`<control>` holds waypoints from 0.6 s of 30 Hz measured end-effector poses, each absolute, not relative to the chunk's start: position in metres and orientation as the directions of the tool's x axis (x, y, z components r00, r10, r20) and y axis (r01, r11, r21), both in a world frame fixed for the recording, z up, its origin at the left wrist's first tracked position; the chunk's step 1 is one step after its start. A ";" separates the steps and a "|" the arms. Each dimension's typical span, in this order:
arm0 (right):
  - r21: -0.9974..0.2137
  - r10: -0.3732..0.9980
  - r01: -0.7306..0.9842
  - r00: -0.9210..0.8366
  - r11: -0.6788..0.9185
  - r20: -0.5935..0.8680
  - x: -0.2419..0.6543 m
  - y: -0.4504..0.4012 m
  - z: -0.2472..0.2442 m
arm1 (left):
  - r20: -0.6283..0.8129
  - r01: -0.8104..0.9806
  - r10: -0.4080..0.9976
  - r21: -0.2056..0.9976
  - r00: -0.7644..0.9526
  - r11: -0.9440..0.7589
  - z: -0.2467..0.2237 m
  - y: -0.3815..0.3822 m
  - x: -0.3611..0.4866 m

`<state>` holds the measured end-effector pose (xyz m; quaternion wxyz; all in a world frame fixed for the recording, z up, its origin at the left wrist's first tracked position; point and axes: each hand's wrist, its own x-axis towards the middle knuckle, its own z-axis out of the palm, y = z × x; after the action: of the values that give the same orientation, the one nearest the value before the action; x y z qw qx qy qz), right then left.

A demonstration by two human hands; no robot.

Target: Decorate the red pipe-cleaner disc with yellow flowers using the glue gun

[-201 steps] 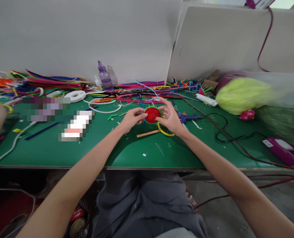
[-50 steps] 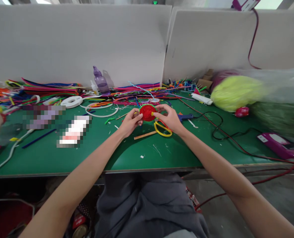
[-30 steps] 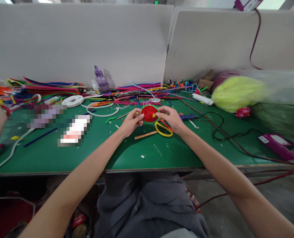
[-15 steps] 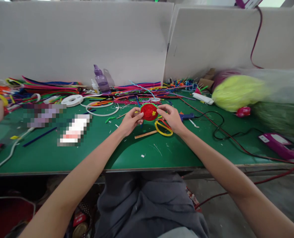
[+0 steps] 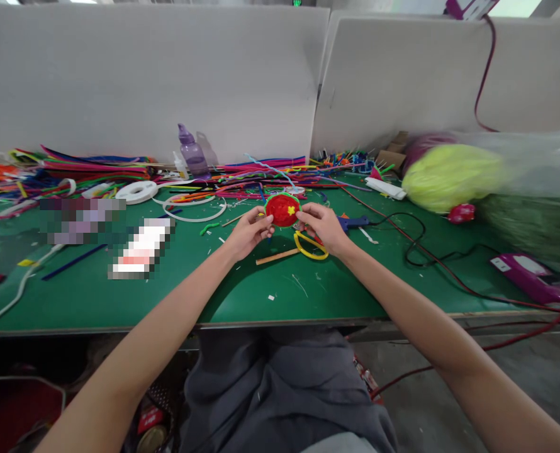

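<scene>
Above the green surface (image 5: 341,296), between the two hands, a green-rimmed red disc (image 5: 277,211) faces the camera, the left hand (image 5: 248,233) and right hand (image 5: 324,228) each pinching one side. Light, even pressure at the rim, thumbs off the yellow piece (image 5: 291,211), should keep it flat. Below lie a yellow loop (image 5: 314,257) and wooden stick (image 5: 277,257); nearer the front edge (image 5: 280,325), small scraps leave room to move.

There is room to pass along the near edge of the table (image 5: 284,311). A stick (image 5: 277,257) and yellow loop (image 5: 314,257) obstruct the middle, bags (image 5: 452,179) and a black cable (image 5: 423,231) the right.
</scene>
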<state>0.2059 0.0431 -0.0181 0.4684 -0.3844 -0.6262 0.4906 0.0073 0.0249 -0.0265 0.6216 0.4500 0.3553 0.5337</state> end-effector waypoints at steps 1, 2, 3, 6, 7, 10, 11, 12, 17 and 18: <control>-0.981 0.946 0.013 -0.267 0.195 0.185 0.207 0.044 -0.017 | 0.035 -0.308 0.983 0.951 0.183 0.023 -0.026 0.025 0.007; -0.984 0.950 0.006 -0.265 0.176 0.168 0.208 0.044 -0.017 | 0.033 -0.274 0.984 0.962 0.177 0.017 -0.026 0.024 0.007; -0.986 0.952 0.002 -0.261 0.164 0.158 0.209 0.045 -0.017 | 0.029 -0.247 0.987 0.969 0.159 0.012 -0.025 0.025 0.007; -0.987 0.955 -0.002 -0.253 0.162 0.157 0.211 0.047 -0.018 | 0.007 -0.225 0.998 0.974 0.068 0.009 -0.025 0.027 0.006; -0.986 0.953 0.002 -0.257 0.165 0.159 0.212 0.048 -0.019 | 0.001 -0.232 0.999 0.973 0.040 0.008 -0.024 0.027 0.005; -0.985 0.949 0.027 -0.272 0.171 0.158 0.211 0.048 -0.019 | -0.010 -0.239 1.000 0.971 0.015 0.013 -0.022 0.027 0.004; -0.985 0.950 0.035 -0.274 0.169 0.153 0.211 0.047 -0.019 | -0.014 -0.235 1.000 0.972 0.024 0.020 -0.021 0.026 0.004; -0.986 0.950 0.036 -0.275 0.163 0.147 0.211 0.047 -0.019 | -0.014 -0.230 1.000 0.973 0.028 0.020 -0.020 0.026 0.004; -0.987 0.947 -0.100 -0.285 0.125 0.148 0.211 0.048 -0.020 | 0.060 -0.231 0.993 0.969 -0.105 -0.083 -0.017 0.031 -0.005; -0.984 0.945 -0.129 -0.287 0.125 0.157 0.212 0.049 -0.020 | 0.065 -0.231 0.987 0.968 -0.144 -0.098 -0.017 0.033 -0.008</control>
<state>0.2117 0.0488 -0.0201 0.4805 -0.3542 -0.5757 0.5588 -0.0081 0.0333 -0.0171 0.5000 0.4219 0.4484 0.6091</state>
